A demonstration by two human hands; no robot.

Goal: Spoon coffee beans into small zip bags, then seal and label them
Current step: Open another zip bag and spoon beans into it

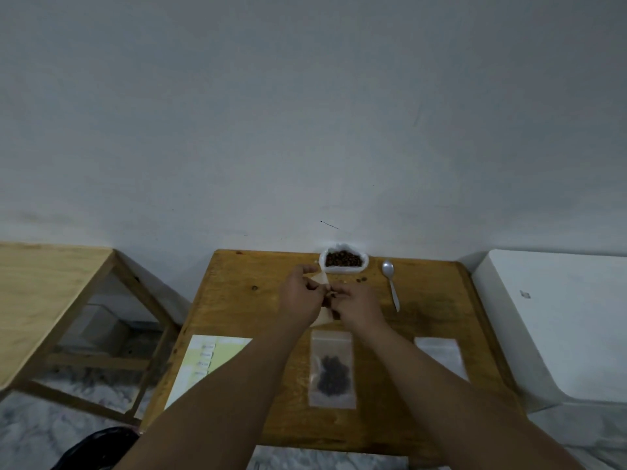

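A small wooden table [424,317] is standing against a pale wall. Above its middle, the left hand [300,295] and right hand [356,308] are both pinching one small zip bag [319,278], fingers curled on it. It is looking light, limp and slippery, so gripping the stiffer zip strip seems wisest; the loose beans inside will probably shift. Its long axis is running roughly far-to-near, slightly tilted; fingers are hiding its mouth. The bean sack [343,260] is sitting just beyond.
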